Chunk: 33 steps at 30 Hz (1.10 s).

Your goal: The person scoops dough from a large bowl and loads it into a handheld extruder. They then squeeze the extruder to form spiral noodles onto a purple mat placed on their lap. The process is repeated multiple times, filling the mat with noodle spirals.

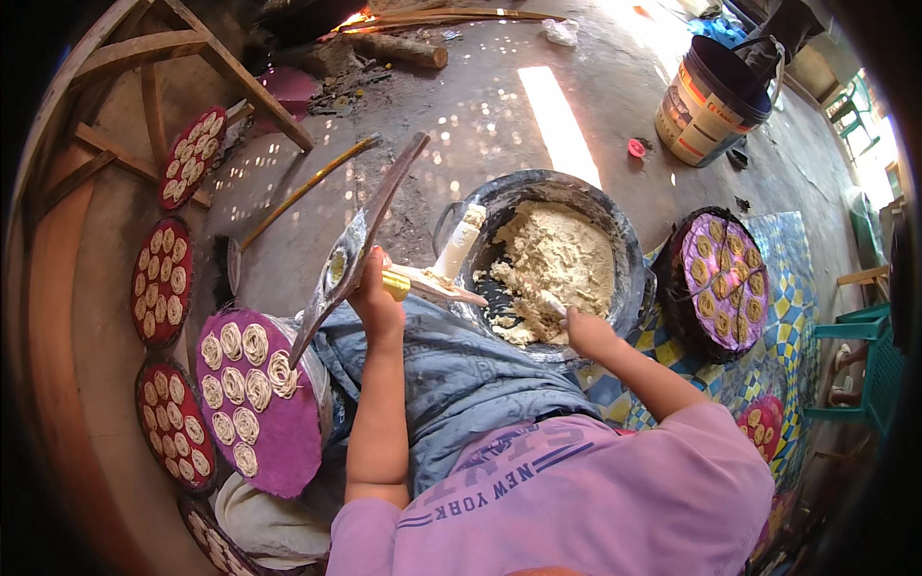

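My left hand [376,300] is closed around a wooden hand press for dough. One dark wooden bar [389,197] of it slants upward, with a metal-lined hole in it. A second, paler bar [423,279] carries a dough-smeared plunger [461,240], which reaches the rim of a large dark basin [629,245]. Crumbly, pale dough [562,250] fills much of that basin. At its near right side, my right hand [588,334] grips a pale, spoon-like tool [552,303] whose end sits in the dough; its exact shape is partly hidden.
Left of my knees, a round purple tray [274,456] bears coils of noodles. Several red trays [175,331] line the left side beside a wooden frame [240,77]. On the right are a covered steamer [720,278], a bucket [706,110] and green chairs [869,355]. Fire [360,17] burns far off.
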Available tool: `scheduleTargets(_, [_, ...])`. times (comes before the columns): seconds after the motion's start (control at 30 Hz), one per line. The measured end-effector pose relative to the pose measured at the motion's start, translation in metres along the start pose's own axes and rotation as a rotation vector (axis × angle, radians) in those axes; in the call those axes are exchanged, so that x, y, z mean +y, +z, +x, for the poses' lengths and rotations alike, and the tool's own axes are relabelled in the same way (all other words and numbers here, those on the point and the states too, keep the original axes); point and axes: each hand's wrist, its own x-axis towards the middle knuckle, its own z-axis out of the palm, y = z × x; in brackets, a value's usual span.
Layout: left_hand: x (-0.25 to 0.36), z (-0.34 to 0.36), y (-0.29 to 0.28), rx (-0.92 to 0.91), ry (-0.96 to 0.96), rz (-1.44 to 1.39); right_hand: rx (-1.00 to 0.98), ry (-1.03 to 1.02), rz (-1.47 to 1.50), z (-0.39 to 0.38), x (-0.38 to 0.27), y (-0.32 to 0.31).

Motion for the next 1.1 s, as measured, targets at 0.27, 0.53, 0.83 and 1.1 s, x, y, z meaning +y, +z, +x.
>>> scheduleTargets(0.27, [-0.009, 0.001, 0.003, 0.003, -0.047, -0.008, 0.604, -0.213, 0.456, -0.042, -0.014, -0.087])
scheduleTargets(0.53, [0.001, -0.003, 0.005, -0.032, -0.057, 0.015, 0.624, -0.329, 0.19, -0.039, -0.029, -0.102])
scheduleTargets(0.83, [0.12, 0.0, 0.015, -0.206, 0.189, 0.026, 0.073, -0.257, -0.22, 0.032, 0.008, -0.053])
scheduleTargets(1.1, [0.139, -0.014, 0.009, -0.065, 0.434, 0.566, -0.004, -0.321, -0.398, 0.073, -0.041, -0.022])
